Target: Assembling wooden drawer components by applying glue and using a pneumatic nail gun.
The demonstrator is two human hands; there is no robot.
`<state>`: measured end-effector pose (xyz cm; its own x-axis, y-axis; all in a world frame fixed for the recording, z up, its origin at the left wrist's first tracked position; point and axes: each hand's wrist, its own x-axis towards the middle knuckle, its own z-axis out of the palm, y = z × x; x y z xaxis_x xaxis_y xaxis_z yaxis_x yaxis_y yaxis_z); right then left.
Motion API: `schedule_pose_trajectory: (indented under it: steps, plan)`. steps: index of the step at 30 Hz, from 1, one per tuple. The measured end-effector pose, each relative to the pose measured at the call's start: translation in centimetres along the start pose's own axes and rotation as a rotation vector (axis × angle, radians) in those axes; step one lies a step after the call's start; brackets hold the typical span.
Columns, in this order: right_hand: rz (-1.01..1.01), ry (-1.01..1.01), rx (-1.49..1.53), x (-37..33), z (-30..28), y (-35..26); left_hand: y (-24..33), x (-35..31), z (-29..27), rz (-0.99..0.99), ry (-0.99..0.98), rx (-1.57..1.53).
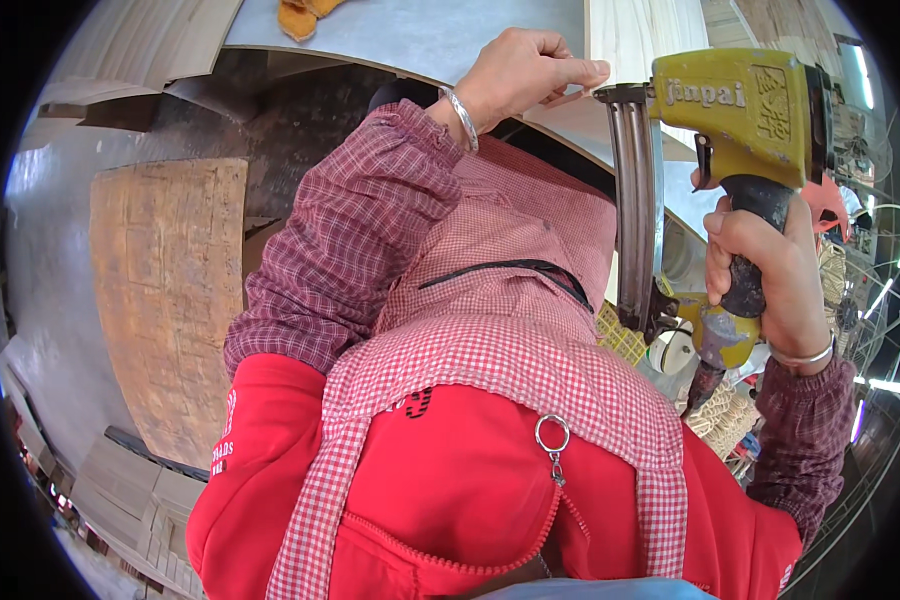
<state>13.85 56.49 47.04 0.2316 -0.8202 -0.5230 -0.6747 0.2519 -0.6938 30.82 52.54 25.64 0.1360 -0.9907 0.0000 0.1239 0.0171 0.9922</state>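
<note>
My right hand (770, 260) is wrapped round the black grip of a yellow-green nail gun (730, 95). One finger is at its trigger. The gun's long metal magazine (634, 200) points down toward my body, and its nose end is over the edge of a pale wooden board (645, 40). Close beside that nose, my left hand (525, 75) has thumb and fingers pinched together at the board's edge. Whatever lies between those fingertips is too small to make out.
An orange-yellow glove or cloth (305, 15) lies on the grey worktop (410, 40). Pale boards (135, 45) are stacked at the far left. A worn brown wooden sheet (170, 310) is on the floor at my left. Beyond the gun are a yellow basket (622, 338) and tied bundles.
</note>
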Motion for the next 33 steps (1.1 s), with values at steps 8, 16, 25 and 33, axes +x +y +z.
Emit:
schedule_pose_trajectory:
  steps: [8, 16, 25, 33]
  plan:
    - [-0.05, 0.0, 0.018, -0.3, -1.2, 0.9, -0.3, 0.0, 0.1, -0.098, -0.075, -0.032]
    - [-0.141, 0.353, 0.142, 1.0, -7.7, 10.8, -1.3, -2.3, -0.6, -0.029, 0.063, 0.224]
    - [-0.124, 0.605, -0.043, 6.3, -15.8, 27.0, -1.0, -4.6, 2.2, 0.716, 0.302, 0.938]
    - [-0.176, 0.804, -0.37, 11.4, -20.5, 34.5, 0.4, -5.6, 1.6, 0.675, 0.269, 1.101]
